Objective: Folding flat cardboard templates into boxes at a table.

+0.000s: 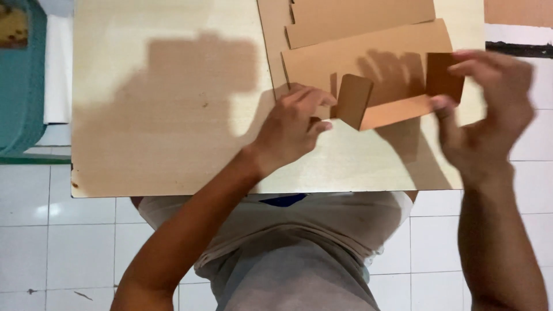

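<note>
A flat brown cardboard box blank [357, 60] lies on the far right part of a pale wooden board [167, 115]. My left hand [291, 129] presses on its near left edge, beside a small flap [352, 101] that stands up. My right hand [484, 109] pinches another small flap [443, 75] at the blank's right end and bends it upward. Both hands cast shadows on the cardboard.
The board rests over my lap above a white tiled floor [57, 242]. A teal container [20, 75] stands at the far left. A second sheet of cardboard [360, 20] lies at the board's far edge, partly under the blank.
</note>
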